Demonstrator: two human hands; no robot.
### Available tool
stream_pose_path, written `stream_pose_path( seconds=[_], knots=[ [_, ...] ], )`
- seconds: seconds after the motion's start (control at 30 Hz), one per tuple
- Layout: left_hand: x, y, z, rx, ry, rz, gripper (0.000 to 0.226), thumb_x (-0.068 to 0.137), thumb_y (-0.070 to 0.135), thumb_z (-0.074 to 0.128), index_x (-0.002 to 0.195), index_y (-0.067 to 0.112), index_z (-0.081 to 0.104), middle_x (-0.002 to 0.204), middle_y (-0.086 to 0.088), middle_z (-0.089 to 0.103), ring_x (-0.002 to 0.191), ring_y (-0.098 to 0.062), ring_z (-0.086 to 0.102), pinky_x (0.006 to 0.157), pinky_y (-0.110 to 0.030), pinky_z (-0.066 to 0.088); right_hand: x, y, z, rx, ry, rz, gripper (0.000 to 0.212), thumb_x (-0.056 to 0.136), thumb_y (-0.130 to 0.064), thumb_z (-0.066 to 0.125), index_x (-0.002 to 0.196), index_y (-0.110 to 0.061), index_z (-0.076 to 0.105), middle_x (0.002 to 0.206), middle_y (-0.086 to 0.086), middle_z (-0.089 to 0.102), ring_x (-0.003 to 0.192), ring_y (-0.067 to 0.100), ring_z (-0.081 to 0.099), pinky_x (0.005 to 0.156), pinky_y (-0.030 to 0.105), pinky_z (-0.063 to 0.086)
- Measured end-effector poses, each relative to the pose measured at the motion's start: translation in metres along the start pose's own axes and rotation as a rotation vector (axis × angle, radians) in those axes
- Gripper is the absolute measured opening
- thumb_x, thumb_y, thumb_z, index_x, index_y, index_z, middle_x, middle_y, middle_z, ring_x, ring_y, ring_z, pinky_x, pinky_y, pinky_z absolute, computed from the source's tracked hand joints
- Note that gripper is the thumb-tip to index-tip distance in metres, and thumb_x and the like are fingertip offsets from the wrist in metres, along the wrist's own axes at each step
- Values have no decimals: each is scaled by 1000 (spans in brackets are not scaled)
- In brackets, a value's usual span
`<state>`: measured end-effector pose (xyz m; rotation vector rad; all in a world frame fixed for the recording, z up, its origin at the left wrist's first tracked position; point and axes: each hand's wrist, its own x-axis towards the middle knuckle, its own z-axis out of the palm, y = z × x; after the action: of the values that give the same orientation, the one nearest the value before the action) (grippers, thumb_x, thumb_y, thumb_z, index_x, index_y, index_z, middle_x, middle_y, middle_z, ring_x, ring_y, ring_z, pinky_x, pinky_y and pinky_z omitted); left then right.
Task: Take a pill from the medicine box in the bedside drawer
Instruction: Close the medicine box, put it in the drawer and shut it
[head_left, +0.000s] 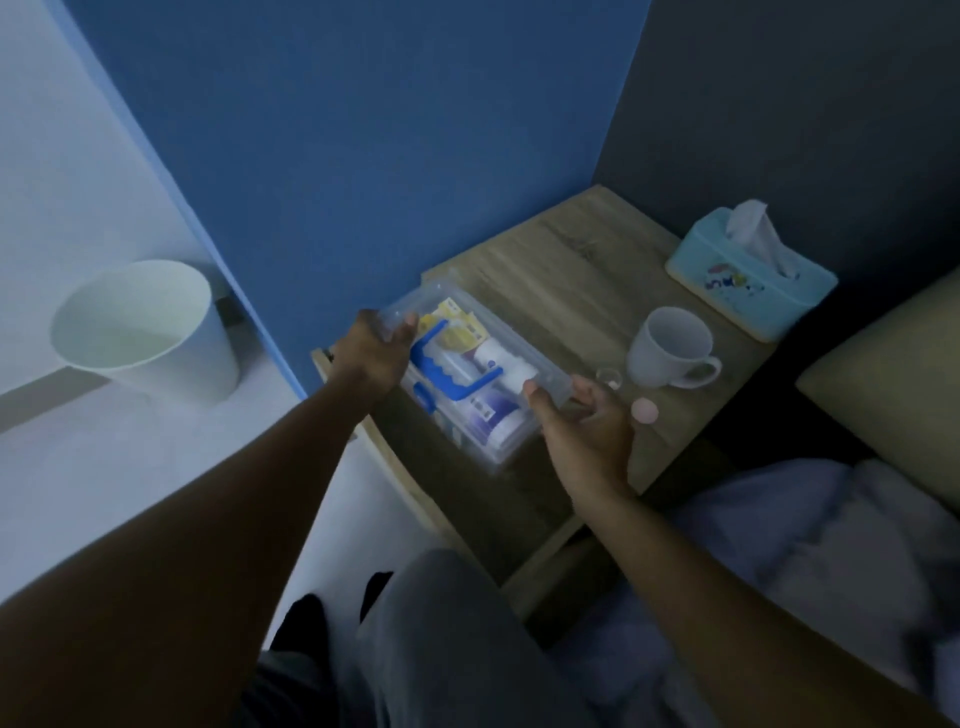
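Scene: a person seated at a bedside, both bare arms stretched toward a wooden bedside table (566, 291) in dim light.
Medicine box: a clear plastic medicine box (470, 374) with a blue handle (454, 371), lid closed, held between the two hands above the table's near left edge; bottles and a yellow packet show through the lid.
Left hand: the left hand (371, 353) clasps the box's far left end, fingers curled over the corner, thumb on top.
Right hand: the right hand (584, 426) grips the box's near right end, thumb pressed on the lid, fingers spread loosely beneath.
Just right of the right hand: a small pink round lid (644, 411) and a tiny clear cup (608, 376) on the tabletop.
Beyond those: a white mug (670, 348), upright, and farther back a light blue tissue box (748, 275).
Far left of the left hand: a white bin (143, 332) on the floor against the blue wall (363, 130).
Drawer: whether it stands open below the box cannot be told.
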<state>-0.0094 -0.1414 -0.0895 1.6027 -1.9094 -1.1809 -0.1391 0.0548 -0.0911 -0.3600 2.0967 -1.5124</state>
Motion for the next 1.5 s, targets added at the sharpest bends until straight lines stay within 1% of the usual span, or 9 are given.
stream_pose_path(
  seconds=[0.13,0.3,0.43,0.67,1.1,1.17,1.27,1.37,1.5],
  knots=[
    [-7,-28,10,-58,-119,-47,56,91,50,55,131,13,49,122,-7,60,106,-19,58,81,-34,52,-19,33,6,-73,-17,13,56,82,-46,74,132,-24,58,119,-1,71,100,8,71,81,33,62],
    [-3,-46,33,-131,-193,-110,46,93,36,58,132,16,44,118,-6,59,98,-16,60,62,-23,48,-20,69,13,-142,-13,106,67,87,-41,70,146,-20,46,135,1,62,119,13,61,96,35,54],
    [6,-53,50,-157,-217,-156,45,93,27,58,134,17,41,125,-9,55,110,-23,58,74,-34,51,-11,84,22,-199,25,166,71,87,-43,69,149,-22,41,145,5,54,131,20,54,103,44,51],
    [19,-67,77,-38,-249,-211,60,92,17,58,145,15,28,143,-17,40,126,-33,49,98,-50,49,10,105,33,-283,54,213,72,87,-43,70,150,-26,39,149,3,50,134,20,51,103,40,49],
    [15,-83,80,-116,-240,-152,62,97,21,50,152,22,20,153,-12,33,135,-31,42,105,-54,43,26,116,32,-382,-25,226,80,81,-50,74,149,-26,39,148,4,50,133,22,49,95,34,49],
    [6,-82,78,-54,-217,-83,63,99,22,47,154,21,16,160,-10,21,142,-31,32,109,-54,38,21,111,27,-470,-50,178,80,83,-53,70,151,-28,34,147,4,49,131,22,50,91,33,48],
    [-13,-86,72,23,-129,64,62,99,22,47,153,24,18,164,-2,9,148,-29,19,113,-53,33,9,100,13,-569,-72,-79,53,92,-38,65,140,-25,50,129,4,63,110,16,64,81,27,54],
    [-29,-99,63,123,-59,172,75,90,16,62,152,24,20,164,-1,1,150,-25,4,116,-51,26,6,91,-12,-636,-78,-400,31,93,-18,64,123,-14,65,118,4,69,110,16,65,92,30,54],
    [-47,-111,57,235,52,245,99,83,22,72,154,21,4,164,-4,-9,150,-25,-11,119,-51,10,20,88,-42,-682,-62,-639,32,87,3,63,119,-2,69,126,14,67,120,27,61,106,38,47]
  ],
)
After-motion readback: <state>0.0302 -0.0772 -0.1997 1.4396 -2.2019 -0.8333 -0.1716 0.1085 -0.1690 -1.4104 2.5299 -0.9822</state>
